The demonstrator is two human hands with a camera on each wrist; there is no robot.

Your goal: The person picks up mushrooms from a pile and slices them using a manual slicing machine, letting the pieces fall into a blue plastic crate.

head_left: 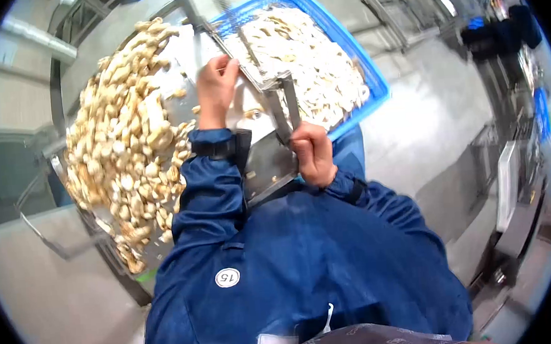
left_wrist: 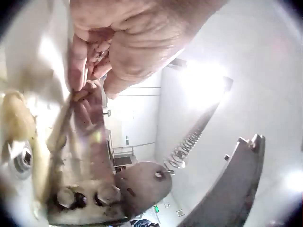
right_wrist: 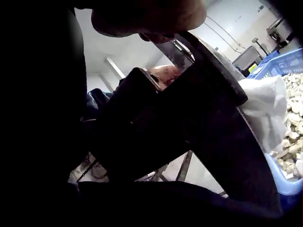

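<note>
At a hand-lever cutter point(head_left: 262, 86), a metal frame with a coil spring, both hands are at work. My left hand point(head_left: 218, 89) is on its left side, the fingers curled and the thumb against them. In the left wrist view, the fingertips point(left_wrist: 78, 80) pinch a small pale-brown piece point(left_wrist: 84, 92) right at the metal edge. My right hand point(head_left: 313, 153) grips the near end of the lever point(head_left: 291, 99), fingers wrapped round it. The right wrist view is mostly dark, with part of the right hand point(right_wrist: 147, 19) over the lever.
A heap of knobbly yellow-brown pieces point(head_left: 123, 132) covers the metal table to the left. On the right stands a blue basket point(head_left: 371, 77) full of pale cut pieces point(head_left: 305, 59). Metal frames stand about the floor point(head_left: 439, 107).
</note>
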